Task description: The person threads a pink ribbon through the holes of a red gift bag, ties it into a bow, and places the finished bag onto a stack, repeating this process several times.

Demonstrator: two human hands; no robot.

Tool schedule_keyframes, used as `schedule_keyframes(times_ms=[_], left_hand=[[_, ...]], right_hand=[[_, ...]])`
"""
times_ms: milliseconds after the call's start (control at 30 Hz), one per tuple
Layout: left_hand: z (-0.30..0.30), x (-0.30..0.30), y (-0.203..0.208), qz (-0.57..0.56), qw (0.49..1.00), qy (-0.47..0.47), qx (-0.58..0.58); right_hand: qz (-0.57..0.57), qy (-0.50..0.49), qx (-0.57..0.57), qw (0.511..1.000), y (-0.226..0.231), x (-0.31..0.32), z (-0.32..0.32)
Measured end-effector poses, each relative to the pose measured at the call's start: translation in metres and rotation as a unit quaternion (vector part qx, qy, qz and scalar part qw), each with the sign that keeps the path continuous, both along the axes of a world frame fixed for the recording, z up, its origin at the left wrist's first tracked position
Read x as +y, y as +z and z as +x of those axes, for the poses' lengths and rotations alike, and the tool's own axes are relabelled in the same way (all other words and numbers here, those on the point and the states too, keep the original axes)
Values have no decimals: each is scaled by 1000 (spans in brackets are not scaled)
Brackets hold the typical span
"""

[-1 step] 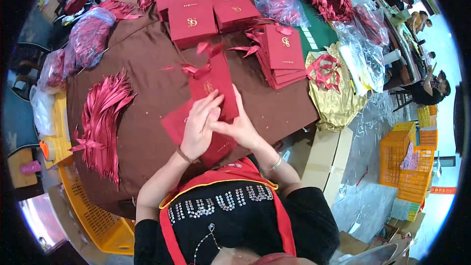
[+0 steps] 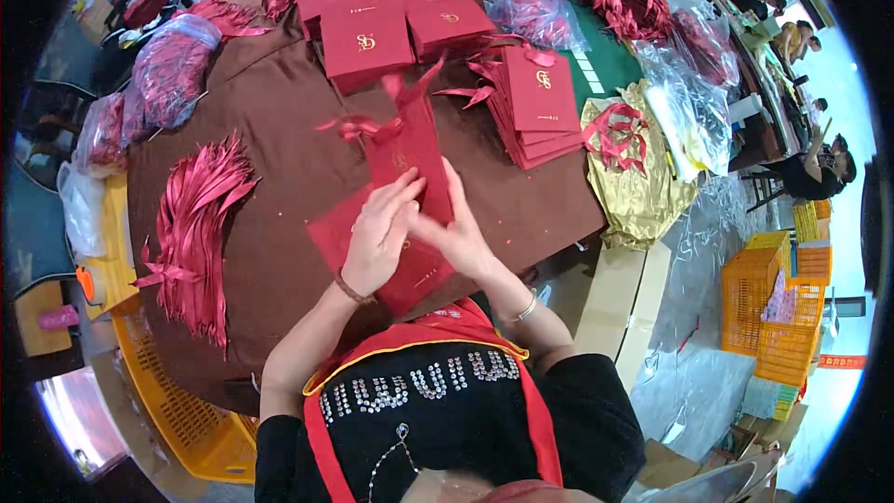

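Note:
A flat red paper bag with a red ribbon bow at its top lies on the brown tablecloth in front of me. My left hand presses on its lower part with fingers spread along the edge. From the right side, my right hand grips the same bag. Both hands touch each other over it. Under them lies another flat red sheet or bag, partly hidden.
A fan of red ribbons lies at left. Stacked folded red bags and red boxes sit beyond. Also in view are gold wrapping, plastic sacks, a yellow crate, orange crates, a cardboard box and people at far right.

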State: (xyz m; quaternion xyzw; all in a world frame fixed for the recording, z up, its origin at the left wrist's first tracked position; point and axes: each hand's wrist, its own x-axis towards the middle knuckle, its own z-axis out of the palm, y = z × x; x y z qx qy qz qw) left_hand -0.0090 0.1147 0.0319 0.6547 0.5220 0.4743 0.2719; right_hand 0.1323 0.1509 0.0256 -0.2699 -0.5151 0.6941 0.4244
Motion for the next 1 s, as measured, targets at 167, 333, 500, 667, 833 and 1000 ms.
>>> schedule_keyframes(times_ms=[167, 333, 500, 667, 833, 1000], left_hand=[[-3, -3, -11, -82, 992, -69, -62], [-7, -20, -25, -205, 965, -74, -149], [-18, -38, -35, -246, 949, -67, -183], [-18, -41, -18, -240, 960, -23, -145], [-46, -55, -30, -148, 975, 144, -83], [-71, -75, -48, -164, 960, 218, -61]], right_hand=[[-196, -108, 42, 974, -6, 32, 16], [29, -304, 55, 951, 21, 91, 61], [20, -346, 137, 928, 20, 167, 118], [21, -430, -157, 889, -93, 257, 172], [198, -388, -561, 704, -49, 242, 156], [237, -421, -562, 671, -37, 221, 131]])
